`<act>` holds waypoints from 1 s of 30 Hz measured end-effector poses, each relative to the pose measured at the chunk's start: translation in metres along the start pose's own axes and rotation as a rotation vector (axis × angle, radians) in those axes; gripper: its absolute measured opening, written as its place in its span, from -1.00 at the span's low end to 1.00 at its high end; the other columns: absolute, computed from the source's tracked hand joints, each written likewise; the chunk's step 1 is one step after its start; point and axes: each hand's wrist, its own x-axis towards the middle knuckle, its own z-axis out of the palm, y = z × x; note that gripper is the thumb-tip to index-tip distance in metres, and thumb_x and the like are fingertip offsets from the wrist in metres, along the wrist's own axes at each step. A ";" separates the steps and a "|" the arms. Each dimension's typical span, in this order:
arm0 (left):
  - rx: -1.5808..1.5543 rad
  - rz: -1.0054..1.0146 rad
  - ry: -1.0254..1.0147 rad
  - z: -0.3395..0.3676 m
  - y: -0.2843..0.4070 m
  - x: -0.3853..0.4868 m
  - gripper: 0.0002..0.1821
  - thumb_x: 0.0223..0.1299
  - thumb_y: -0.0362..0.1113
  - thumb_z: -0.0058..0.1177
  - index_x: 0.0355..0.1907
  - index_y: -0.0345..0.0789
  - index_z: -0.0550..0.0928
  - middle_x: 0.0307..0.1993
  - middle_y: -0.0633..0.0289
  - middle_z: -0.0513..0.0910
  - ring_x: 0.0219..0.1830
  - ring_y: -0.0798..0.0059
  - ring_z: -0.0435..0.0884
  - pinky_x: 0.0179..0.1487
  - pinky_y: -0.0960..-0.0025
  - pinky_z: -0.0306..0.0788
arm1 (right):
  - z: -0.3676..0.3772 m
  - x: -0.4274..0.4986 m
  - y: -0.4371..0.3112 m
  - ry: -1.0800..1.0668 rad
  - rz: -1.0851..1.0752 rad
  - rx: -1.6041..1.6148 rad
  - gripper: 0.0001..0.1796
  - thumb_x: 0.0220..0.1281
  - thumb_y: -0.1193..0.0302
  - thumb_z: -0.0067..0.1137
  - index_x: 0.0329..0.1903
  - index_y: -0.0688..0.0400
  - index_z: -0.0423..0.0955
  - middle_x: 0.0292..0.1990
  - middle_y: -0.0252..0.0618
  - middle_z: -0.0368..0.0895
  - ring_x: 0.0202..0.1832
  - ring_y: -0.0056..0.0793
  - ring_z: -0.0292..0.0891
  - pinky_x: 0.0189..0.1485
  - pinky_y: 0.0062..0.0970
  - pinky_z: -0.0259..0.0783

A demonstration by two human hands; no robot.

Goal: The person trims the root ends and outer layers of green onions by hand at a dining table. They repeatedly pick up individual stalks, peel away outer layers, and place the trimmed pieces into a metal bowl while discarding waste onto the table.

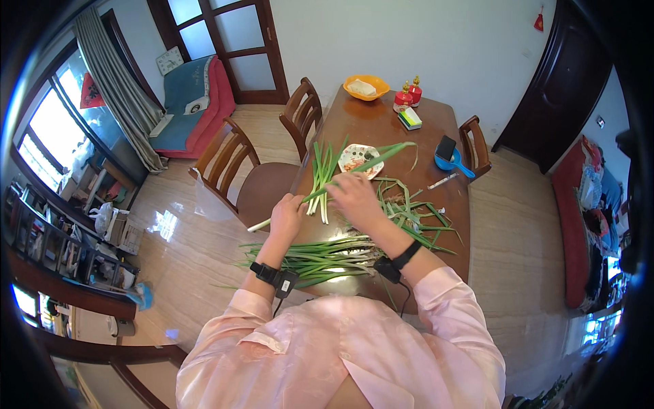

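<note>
A long green onion (261, 225) runs diagonally over the wooden table (434, 117), its white end at the lower left and its green leaves at the upper right. My left hand (287, 214) is closed around its lower stalk. Farther up, my right hand (355, 197) has its fingers on the green part. Beneath and beyond the hands lies a small bunch of green onions (321, 171) with clean white ends. A larger pile of green onions (317, 260) lies across the near part of the table, partly under my forearms. Loose leaves and roots (409, 214) are heaped to the right.
A patterned plate (346, 158) with scraps stands behind my hands. Farther back are an orange basket (380, 87), red bottles (402, 98) and a small box (410, 118). At right, a dark phone (446, 148) rests on a blue dipper (464, 168). Wooden chairs (219, 174) flank the table.
</note>
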 end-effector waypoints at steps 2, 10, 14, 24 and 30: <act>0.002 0.085 0.027 -0.003 0.007 0.003 -0.86 0.13 -0.35 0.16 -0.23 -0.26 0.66 -0.42 0.07 0.50 -0.30 0.03 0.55 -0.21 0.08 0.42 | 0.013 0.009 -0.012 -0.032 -0.093 -0.008 -0.71 0.01 0.36 0.27 -0.16 0.12 0.54 -0.27 -0.30 0.48 -0.06 -0.30 0.41 0.23 -0.20 0.22; 0.082 0.193 -0.023 -0.016 0.011 0.000 -0.85 0.09 -0.38 0.16 -0.24 -0.27 0.66 -0.44 0.07 0.49 -0.33 0.04 0.54 -0.24 0.08 0.40 | 0.027 -0.002 -0.011 -0.145 -0.066 -0.021 -0.88 0.01 0.47 0.09 -0.31 0.11 0.50 -0.31 -0.32 0.47 -0.13 -0.35 0.42 0.06 -0.27 0.25; -0.010 0.164 -0.037 -0.012 0.008 -0.003 -0.86 0.12 -0.39 0.14 -0.24 -0.28 0.66 -0.43 0.06 0.50 -0.31 0.02 0.54 -0.22 0.08 0.41 | 0.026 -0.005 -0.013 -0.102 -0.034 -0.005 -0.90 0.03 0.45 0.11 -0.33 0.08 0.50 -0.35 -0.35 0.46 -0.18 -0.39 0.40 0.01 -0.34 0.24; -0.087 0.021 -0.149 -0.021 -0.024 -0.003 -0.86 0.17 -0.32 0.13 -0.25 -0.31 0.67 -0.37 0.03 0.55 -0.24 0.02 0.56 -0.15 0.11 0.42 | -0.001 0.005 0.060 0.316 0.621 0.197 -0.88 0.29 0.39 0.04 -0.27 0.13 0.53 -0.35 -0.15 0.61 -0.28 -0.07 0.55 -0.25 -0.17 0.43; -0.110 0.043 -0.192 -0.053 -0.034 0.006 -0.85 0.20 -0.33 0.14 -0.22 -0.32 0.67 -0.40 0.05 0.54 -0.28 0.08 0.55 -0.19 0.17 0.40 | -0.061 -0.004 0.099 -0.037 0.582 -0.131 -0.71 0.26 0.19 0.16 -0.08 0.07 0.53 -0.28 -0.19 0.62 -0.12 -0.16 0.53 -0.14 -0.23 0.47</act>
